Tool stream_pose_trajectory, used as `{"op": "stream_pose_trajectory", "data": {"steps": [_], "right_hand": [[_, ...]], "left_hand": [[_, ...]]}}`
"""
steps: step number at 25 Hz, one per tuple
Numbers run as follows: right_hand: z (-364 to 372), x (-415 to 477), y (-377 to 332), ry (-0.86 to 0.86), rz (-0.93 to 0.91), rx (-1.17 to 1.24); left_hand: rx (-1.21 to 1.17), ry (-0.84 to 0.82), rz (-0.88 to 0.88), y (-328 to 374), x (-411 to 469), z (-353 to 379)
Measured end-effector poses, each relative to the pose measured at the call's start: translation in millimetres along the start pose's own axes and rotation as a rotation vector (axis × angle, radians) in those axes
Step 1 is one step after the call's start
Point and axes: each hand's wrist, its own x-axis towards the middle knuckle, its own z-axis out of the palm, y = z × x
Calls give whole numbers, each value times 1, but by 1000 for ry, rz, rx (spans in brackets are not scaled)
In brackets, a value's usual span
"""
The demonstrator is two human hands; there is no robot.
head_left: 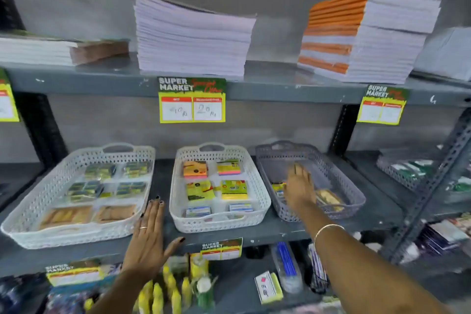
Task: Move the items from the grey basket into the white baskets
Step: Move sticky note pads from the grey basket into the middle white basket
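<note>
Wide white basket at nine o'clock, stocked. My left hand lies flat, fingers spread, empty, on the shelf edge. Second white basket centre, stocked. My right hand reaches into the grey basket at three o'clock, open; blur hides any contact with the packets.

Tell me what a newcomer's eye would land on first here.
First, the right hand reaching into the grey basket at the right of the middle shelf, beside two white baskets of small packets. The left hand lies open and flat at the shelf's front edge. Above, tall stacks of notebooks and a yellow price tag stand out.
</note>
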Motion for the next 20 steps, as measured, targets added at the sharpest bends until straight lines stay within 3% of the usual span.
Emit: {"op": "stream_pose_trajectory", "data": {"steps": [4,8,13,20], "right_hand": [[22,21,14,-247,-119,-93],[27,47,7,-387,-253,-79],[25,68,14,-639,-298,-165],[9,67,9,-530,-240,-312]], "left_hand": [[4,-35,-67,-9,3,21],[70,-72,-61,-7,10,25],[129,-99,-73,-6,11,26],[158,-119,-51,-10,10,28]]}}
